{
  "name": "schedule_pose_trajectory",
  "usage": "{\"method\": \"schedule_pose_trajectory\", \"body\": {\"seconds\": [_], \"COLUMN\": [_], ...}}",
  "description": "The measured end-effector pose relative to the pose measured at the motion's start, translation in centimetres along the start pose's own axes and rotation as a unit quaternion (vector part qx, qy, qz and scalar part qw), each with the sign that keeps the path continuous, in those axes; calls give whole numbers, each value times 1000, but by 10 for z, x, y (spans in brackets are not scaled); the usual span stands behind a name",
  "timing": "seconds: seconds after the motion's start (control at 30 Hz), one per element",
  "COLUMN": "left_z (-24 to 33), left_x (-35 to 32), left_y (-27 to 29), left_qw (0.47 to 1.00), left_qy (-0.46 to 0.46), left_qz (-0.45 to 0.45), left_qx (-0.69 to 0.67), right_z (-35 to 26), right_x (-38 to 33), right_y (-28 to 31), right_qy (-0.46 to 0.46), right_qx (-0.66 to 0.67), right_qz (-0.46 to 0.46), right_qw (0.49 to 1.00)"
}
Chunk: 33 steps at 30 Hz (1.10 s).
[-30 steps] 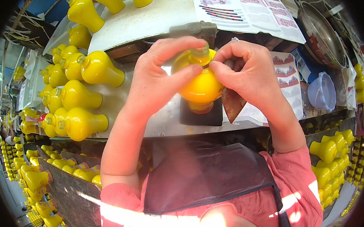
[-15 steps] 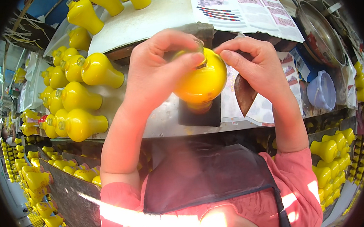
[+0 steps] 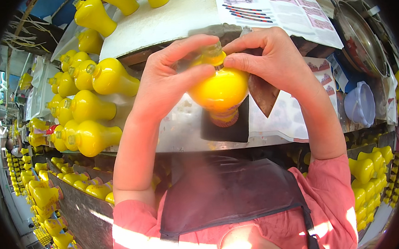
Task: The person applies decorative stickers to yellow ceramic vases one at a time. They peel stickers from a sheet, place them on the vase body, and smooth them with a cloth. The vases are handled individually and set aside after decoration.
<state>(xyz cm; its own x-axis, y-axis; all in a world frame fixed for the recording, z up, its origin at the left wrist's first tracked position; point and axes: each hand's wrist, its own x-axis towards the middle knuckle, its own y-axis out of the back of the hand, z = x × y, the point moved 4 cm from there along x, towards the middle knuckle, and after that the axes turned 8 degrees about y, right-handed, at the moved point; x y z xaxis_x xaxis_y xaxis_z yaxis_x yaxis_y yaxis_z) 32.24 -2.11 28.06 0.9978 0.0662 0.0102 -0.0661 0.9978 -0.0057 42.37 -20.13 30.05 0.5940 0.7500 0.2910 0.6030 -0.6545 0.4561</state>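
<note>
- left hand (image 3: 167, 87) and right hand (image 3: 276, 61) both closed on yellow bulb bottle (image 3: 219, 90), fingers at its neck
- left of bottle: row of yellow bottles (image 3: 92, 109) lying on desk (image 3: 181, 135); beyond it: white printed sheet (image 3: 274, 8); right: pale lidded tub (image 3: 360, 104)

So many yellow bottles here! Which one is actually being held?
The round yellow bottle at the centre, gripped near its neck by the left hand and right hand. The other bottles lie untouched on the table's left.

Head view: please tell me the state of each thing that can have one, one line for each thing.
Yellow bottle: held upright over a dark pad, neck between fingertips of both hands.
Left hand: closed on the bottle's side and neck.
Right hand: pinching the bottle's neck.
Yellow bottles at left: lying on their sides, stacked.
Pale plastic cup: tipped on its side.
</note>
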Motion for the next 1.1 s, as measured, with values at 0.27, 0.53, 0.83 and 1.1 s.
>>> {"method": "schedule_pose_trajectory", "body": {"seconds": [0.27, 0.53, 0.83, 1.1], "left_z": [6, 2, -11, -11], "left_x": [3, 7, 1, 2], "left_y": [-1, -13, -6, -1], "left_qw": [998, 994, 999, 997], "left_qy": [4, 28, 6, 24], "left_qz": [39, 98, 37, 58], "left_qx": [50, 42, -25, -35], "right_z": [-4, 0, 4, 4], "right_x": [0, 0, 2, 6], "right_y": [-4, -5, -1, -5], "right_qy": [-79, -27, -48, -59], "right_qx": [2, 3, 23, 12], "right_qz": [0, 3, -26, -9], "right_qw": [997, 1000, 998, 998]}}
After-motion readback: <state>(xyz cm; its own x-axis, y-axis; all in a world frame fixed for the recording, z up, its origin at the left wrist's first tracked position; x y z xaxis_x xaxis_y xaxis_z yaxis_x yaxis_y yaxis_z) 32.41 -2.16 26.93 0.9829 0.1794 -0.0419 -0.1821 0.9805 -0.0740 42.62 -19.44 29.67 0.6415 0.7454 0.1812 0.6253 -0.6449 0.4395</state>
